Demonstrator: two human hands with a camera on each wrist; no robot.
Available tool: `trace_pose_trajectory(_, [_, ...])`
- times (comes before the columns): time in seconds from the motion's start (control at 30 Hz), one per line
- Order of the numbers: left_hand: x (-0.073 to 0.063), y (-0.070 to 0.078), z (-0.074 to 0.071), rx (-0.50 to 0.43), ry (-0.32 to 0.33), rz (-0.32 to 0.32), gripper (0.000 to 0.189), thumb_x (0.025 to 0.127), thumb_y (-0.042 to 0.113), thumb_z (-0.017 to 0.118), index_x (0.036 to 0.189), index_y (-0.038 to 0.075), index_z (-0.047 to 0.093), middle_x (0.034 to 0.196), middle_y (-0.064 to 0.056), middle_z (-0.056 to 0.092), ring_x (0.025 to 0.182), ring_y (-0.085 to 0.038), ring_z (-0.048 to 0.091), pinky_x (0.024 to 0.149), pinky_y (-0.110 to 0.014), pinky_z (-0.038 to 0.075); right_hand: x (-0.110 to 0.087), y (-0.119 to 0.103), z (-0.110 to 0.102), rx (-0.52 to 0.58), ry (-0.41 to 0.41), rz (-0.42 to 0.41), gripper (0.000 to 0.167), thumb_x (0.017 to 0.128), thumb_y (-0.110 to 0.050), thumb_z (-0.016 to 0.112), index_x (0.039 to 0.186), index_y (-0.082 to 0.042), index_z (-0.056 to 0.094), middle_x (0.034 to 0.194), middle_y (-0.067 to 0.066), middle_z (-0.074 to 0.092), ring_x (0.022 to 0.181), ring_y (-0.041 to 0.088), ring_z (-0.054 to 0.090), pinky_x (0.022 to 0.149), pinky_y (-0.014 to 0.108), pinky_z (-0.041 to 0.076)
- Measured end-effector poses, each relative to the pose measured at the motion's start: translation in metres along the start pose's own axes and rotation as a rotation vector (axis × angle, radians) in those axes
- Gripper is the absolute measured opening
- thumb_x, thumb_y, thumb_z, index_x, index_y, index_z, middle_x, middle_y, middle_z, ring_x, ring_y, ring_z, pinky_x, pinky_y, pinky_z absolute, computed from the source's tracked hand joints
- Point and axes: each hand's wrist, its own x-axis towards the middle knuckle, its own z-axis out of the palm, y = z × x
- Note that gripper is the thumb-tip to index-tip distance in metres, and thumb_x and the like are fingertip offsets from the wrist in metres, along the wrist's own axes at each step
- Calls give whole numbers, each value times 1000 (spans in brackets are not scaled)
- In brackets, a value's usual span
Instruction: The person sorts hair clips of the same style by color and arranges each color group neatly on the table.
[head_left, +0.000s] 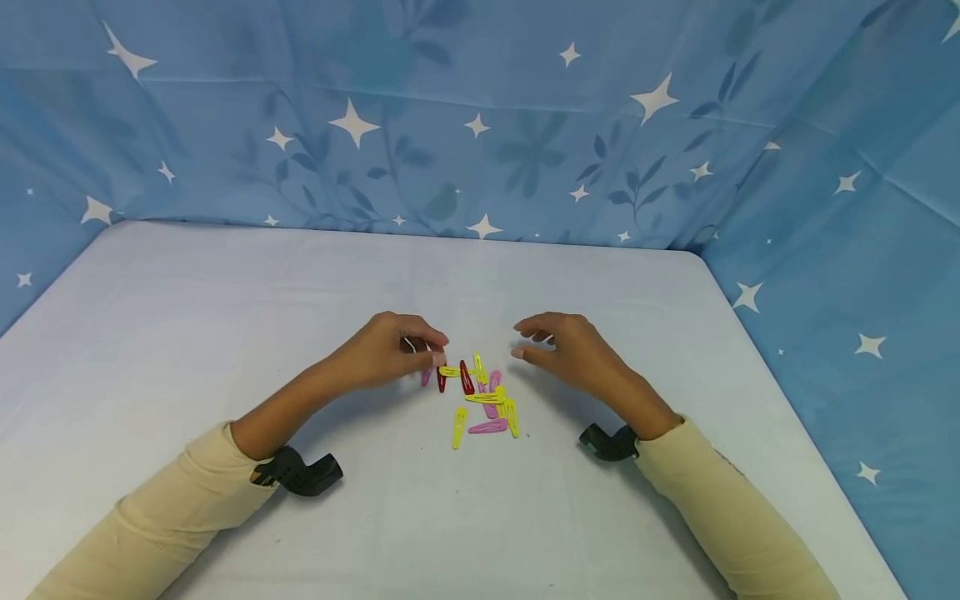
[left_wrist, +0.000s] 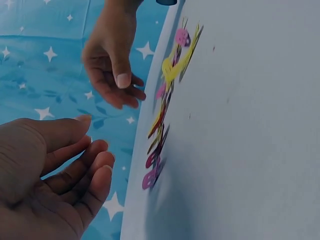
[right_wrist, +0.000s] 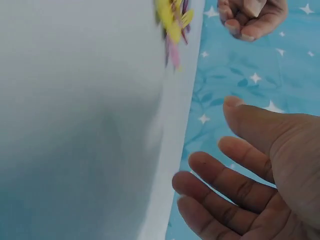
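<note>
A loose cluster of snap hair clips lies mid-table, among them a yellow clip (head_left: 459, 427), a pink clip (head_left: 489, 427) and a red clip (head_left: 467, 377); some overlap. My left hand (head_left: 393, 350) hovers over the cluster's left end, partly covering a purple-pink clip (head_left: 426, 377) and close to another red clip (head_left: 442, 382). In the left wrist view its fingers (left_wrist: 95, 160) are loosely bent, with nothing between them and the thumb. To the right of the clips, my right hand (head_left: 573, 350) is held above the table, thumb apart from its relaxed fingers (right_wrist: 220, 190), holding nothing.
A white cloth covers the table (head_left: 225, 333). Behind it and along the right side hangs a blue curtain (head_left: 420, 167) with white stars and leaves. Each wrist wears a black camera mount, the left mount (head_left: 300, 471) and the right mount (head_left: 607, 442), close above the cloth.
</note>
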Motion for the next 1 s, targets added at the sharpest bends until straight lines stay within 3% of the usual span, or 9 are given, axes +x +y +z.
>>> trace_pose_trajectory(0.23, [-3,3,13,-118,-85,-19,25,88,11,73,112,2,74,98,-4,74,78,-14,67,68,-27,55,-4,-11,5,59,-78,-60,33,88,-21,75,119,-9,71,108,3,73,94,16,65,86,36,55])
trace_pose_trajectory(0.57, [-7,4,27,-126,-200,19,26,85,9,74,111,4,74,103,-6,72,78,-12,62,70,-25,53,-8,-17,11,111,-218,-132,29,87,-14,75,114,-7,73,93,-2,71,83,10,61,75,25,53])
trace_pose_trajectory(0.73, [-8,5,32,-105,-215,32,29,82,5,75,111,2,74,96,-4,71,75,-9,60,70,-22,51,-9,-20,14,95,-243,-135,33,84,-24,79,114,-10,73,95,-3,69,83,11,58,74,25,51])
trace_pose_trajectory(1.0, [-11,8,43,24,-202,23,24,80,10,80,103,6,75,86,3,64,71,-6,53,67,-20,47,-8,-22,24,-4,-220,-143,33,80,-31,83,108,-15,75,94,-4,64,78,11,53,68,25,46])
